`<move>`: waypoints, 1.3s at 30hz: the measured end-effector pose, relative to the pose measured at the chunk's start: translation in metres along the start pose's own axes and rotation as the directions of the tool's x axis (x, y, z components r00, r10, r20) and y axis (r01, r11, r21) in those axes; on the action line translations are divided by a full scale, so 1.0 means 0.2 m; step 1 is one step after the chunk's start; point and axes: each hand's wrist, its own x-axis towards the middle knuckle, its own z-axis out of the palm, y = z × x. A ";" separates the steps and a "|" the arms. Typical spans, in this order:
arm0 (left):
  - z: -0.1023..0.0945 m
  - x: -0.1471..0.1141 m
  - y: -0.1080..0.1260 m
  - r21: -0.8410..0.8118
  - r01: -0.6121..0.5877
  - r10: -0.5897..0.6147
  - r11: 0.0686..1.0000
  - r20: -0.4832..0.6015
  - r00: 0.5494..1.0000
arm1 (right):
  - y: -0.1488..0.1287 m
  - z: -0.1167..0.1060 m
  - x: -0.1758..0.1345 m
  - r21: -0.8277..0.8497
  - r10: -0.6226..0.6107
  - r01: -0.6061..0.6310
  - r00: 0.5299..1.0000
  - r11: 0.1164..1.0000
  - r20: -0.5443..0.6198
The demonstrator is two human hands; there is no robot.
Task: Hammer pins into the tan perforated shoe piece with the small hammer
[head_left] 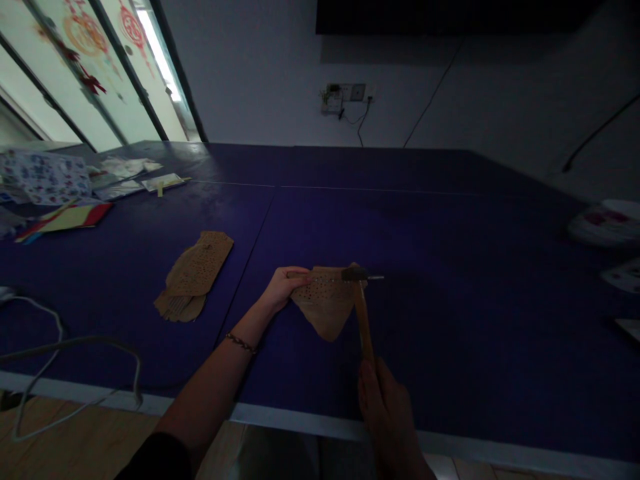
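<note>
Holding one hammer [365, 325], one brown sheet [325, 308]

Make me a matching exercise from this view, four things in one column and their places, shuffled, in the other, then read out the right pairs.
Things
1. Hammer with a wooden handle and dark head
2. Single brown, hole-dotted sheet tapering to a point
3. Brown, hole-dotted pieces, overlapping
4. Whitish, looping cable

Places
A. On the purple tabletop, left of the sheet, touched by neither of the hands
B. Gripped in the right hand
C. Hanging partly past the tabletop's near edge
D. Touched at its upper left corner by the left hand

Pairs: 1-B, 2-D, 3-A, 4-C
</note>
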 end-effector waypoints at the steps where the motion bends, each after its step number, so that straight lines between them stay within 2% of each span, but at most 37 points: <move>1: 0.00 0.00 0.00 0.000 -0.003 0.003 1.000 0.002 1.000 | -0.01 0.00 0.00 -0.035 -0.005 0.005 1.000 0.999 0.002; 7: 0.01 -0.01 0.01 -0.012 0.013 -0.013 1.000 0.009 1.000 | 0.02 0.01 0.01 -0.216 -0.100 0.099 0.995 0.971 0.009; 13: 0.01 -0.01 0.00 -0.024 -0.007 0.006 1.000 -0.003 1.000 | 0.03 0.00 -0.01 -0.245 -0.162 0.156 0.987 0.957 -0.004; 21: 0.01 -0.01 0.00 -0.034 0.001 -0.001 0.999 -0.010 1.000 | -0.03 0.03 -0.01 -0.174 -0.081 0.093 0.994 0.980 0.078; 29: 0.01 -0.02 0.00 -0.041 0.009 -0.008 0.999 0.004 1.000 | -0.05 0.05 -0.02 -0.209 -0.156 0.163 0.986 0.964 0.053; 39: 0.01 -0.02 0.01 0.003 -0.011 0.011 1.000 0.011 1.000 | -0.08 0.05 -0.01 -0.240 -0.118 0.132 0.990 0.962 0.073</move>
